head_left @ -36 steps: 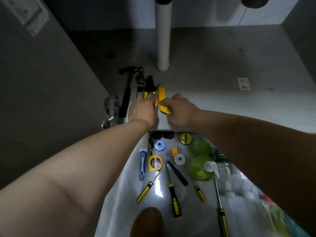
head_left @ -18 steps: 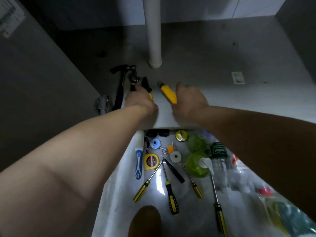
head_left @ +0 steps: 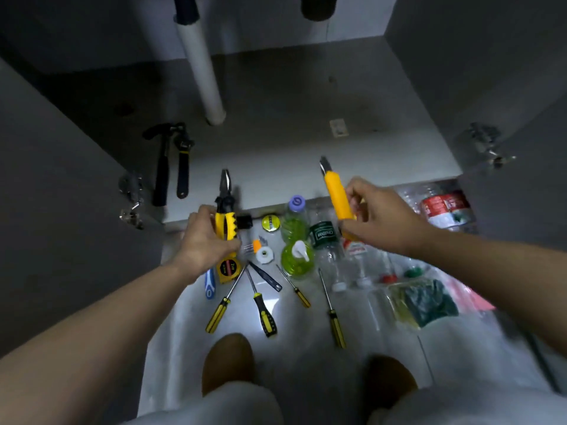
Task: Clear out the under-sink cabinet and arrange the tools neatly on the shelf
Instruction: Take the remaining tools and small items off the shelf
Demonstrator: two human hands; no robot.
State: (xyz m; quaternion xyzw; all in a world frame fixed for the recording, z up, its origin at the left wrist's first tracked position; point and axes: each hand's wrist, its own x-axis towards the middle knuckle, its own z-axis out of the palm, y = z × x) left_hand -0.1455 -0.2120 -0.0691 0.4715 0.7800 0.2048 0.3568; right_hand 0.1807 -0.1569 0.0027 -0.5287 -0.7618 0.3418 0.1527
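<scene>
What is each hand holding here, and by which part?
The left hand grips the pliers by their yellow handles, nose pointing into the cabinet. The right hand holds the yellow utility knife by the rear of its body, tip forward.
</scene>
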